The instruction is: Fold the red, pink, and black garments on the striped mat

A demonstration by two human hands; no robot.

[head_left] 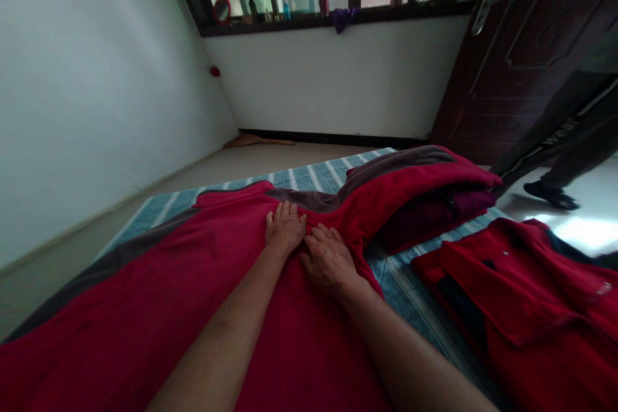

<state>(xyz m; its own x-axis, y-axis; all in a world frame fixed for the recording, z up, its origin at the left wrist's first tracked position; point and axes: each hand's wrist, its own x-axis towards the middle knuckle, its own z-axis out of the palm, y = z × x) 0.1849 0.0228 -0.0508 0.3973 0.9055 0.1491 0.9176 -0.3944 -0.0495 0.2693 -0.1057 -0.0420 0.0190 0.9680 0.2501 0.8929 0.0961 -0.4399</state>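
Observation:
A large red garment with grey trim (193, 270) lies spread over a blue and white striped cloth (309, 177). My left hand (286, 226) rests on it near the collar, fingers flat and slightly apart, holding nothing. Close beside it on the right, my right hand (331, 261) presses on the same fabric with its fingers spread. From there a red and grey sleeve (405, 183) stretches to the right, over a folded dark purple item (425, 215).
Folded red clothing (531, 296) lies at the right. Beyond the striped surface stand a wall (328, 84) and a window ledge (290, 24) with bottles and small items. A person's legs (570, 135) are by the dark door (521, 45).

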